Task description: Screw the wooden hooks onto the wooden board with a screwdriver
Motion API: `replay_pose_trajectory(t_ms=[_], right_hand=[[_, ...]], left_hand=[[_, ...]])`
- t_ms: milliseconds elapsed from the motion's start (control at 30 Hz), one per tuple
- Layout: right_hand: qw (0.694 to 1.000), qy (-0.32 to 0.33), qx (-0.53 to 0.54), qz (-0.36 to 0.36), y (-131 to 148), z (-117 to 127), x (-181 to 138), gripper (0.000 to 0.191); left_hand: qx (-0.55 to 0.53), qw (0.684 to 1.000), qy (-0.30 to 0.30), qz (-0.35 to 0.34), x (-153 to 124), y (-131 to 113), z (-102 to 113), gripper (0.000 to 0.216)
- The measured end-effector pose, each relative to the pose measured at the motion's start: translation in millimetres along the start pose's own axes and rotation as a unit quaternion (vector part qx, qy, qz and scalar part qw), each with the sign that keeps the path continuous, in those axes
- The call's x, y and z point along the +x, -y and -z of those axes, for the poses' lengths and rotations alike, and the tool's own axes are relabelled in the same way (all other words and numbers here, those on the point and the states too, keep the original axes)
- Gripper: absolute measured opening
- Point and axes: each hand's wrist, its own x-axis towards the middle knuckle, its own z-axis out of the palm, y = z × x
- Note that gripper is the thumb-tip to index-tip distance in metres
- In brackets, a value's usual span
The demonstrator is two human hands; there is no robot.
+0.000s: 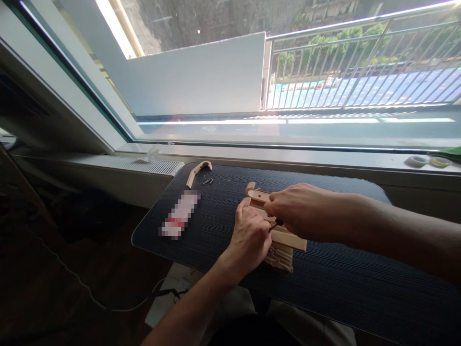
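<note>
While the left hand clasps the stacked wooden pieces, the right hand grips a slim tool.
Over the black surface, the hooked wooden piece lies just beyond the left fingers, its long axis slanting from far left towards near right; its near end is hidden behind the right hand, seemingly the nearer.
</note>
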Motion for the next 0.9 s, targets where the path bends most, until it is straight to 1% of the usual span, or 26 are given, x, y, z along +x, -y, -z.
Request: replay_pose_trajectory(t_ms=[67, 167, 300, 500, 633, 800, 900], right_hand=[[1.000, 0.008, 0.002, 0.003, 2, 2, 0, 0.021], [1.000, -0.004, 0.003, 0.029, 5, 1, 3, 0.020], [0.999, -0.013, -0.004, 0.044, 4, -2, 6, 0.018], [1.000, -0.010, -0.013, 0.016, 3, -7, 9, 0.018], [1.000, -0.005, -0.009, -0.003, 6, -1, 4, 0.016], [1.000, 0.017, -0.014, -0.004, 9, 5, 0, 0.019], [1.000, 0.008, -0.004, 0.000, 7, 2, 4, 0.019]], left_hand=[[-0.002, 1.000, -0.008, 0.006, 0, 0, -1, 0.009], [0.006, 1.000, -0.013, 0.011, 0, 0, -1, 0.009], [0.018, 1.000, -0.013, 0.003, 0, 0, -3, 0.012], [0.026, 0.999, -0.028, 0.000, 1, 1, -7, 0.011], [0.019, 1.000, -0.025, 0.003, 0, 1, -6, 0.011], [0.021, 0.999, -0.026, 0.001, 1, 1, -6, 0.010], [0.025, 0.999, -0.030, -0.001, 1, 2, -7, 0.009]])
